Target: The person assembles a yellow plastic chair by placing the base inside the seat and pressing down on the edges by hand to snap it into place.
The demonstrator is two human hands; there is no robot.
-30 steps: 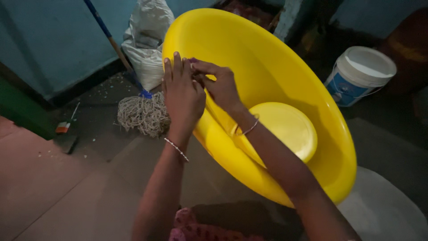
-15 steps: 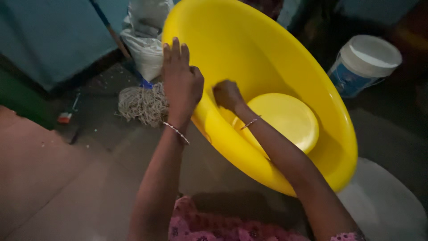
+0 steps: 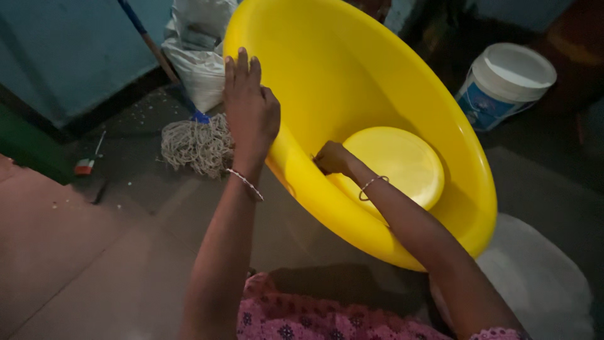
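Here, big yellow tub (image 3: 377, 75) tilted on edge, fills centre and 1 o'clock of view, round flat bottom (image 3: 393, 164) facing camera. Left hand (image 3: 250, 113) on tub's rim at 10 o'clock, fingers together, extended, palm pressed on edge. Right hand (image 3: 332, 157) inside tub against inner wall, curled into loose fist; cannot tell if it pinches anything. White sack (image 3: 198, 56) at 11 o'clock behind left hand. White bucket (image 3: 503, 82) at 2 o'clock, apart from tub. String mop head (image 3: 192, 145) at 9 o'clock, beside left wrist.
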